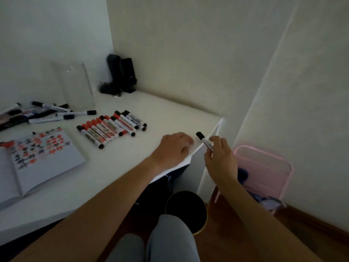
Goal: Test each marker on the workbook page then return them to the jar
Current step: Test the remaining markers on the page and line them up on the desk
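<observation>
A person's right hand [220, 157] pinches a black-capped marker [204, 141] just off the desk's [132, 157] corner, cap tilted toward 11 o'clock. Left hand [174, 148] rests on the desk edge, fingers loosely curled, holding nothing. Row of markers [111, 127] at 10 o'clock; clear jar [75, 86] & scribbled workbook [47, 154] farther left.

white desk [132, 167], dim cream walls [188, 44]
</observation>
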`<state>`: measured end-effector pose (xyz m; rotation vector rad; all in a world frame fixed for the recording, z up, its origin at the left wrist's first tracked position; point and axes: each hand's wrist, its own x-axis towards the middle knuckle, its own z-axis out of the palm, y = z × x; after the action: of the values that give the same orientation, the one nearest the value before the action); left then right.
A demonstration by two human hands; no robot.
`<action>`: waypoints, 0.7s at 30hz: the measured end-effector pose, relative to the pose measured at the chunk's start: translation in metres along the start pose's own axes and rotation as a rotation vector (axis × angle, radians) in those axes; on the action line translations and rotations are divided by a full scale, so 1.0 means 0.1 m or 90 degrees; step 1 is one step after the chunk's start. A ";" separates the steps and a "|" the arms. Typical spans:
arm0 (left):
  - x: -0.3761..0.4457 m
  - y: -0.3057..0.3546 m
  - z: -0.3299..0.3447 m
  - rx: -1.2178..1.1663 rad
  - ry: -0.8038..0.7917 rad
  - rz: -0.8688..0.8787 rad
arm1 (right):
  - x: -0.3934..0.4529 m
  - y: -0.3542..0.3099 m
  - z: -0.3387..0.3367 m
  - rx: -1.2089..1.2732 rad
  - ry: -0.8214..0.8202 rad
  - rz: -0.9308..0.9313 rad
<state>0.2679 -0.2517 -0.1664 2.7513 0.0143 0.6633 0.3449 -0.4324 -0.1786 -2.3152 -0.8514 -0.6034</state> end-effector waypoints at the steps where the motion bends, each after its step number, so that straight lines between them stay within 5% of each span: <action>1: 0.03 0.00 0.01 0.002 -0.004 -0.008 | -0.04 0.08 0.00 0.003 -0.003 0.034; 7: 0.06 -0.01 0.02 -0.021 -0.023 -0.019 | -0.41 0.53 0.31 -0.007 -0.056 0.131; 13: 0.03 -0.03 0.00 -0.089 -0.002 -0.041 | -0.70 0.75 0.90 0.013 -0.382 0.110; 21: 0.01 -0.05 -0.01 -0.141 0.002 -0.066 | -0.62 0.64 1.06 0.106 -0.343 0.166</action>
<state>0.2688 -0.2465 -0.1662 2.5180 0.0781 0.6021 0.3681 -0.4279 -0.3151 -2.4067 -0.7706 0.2099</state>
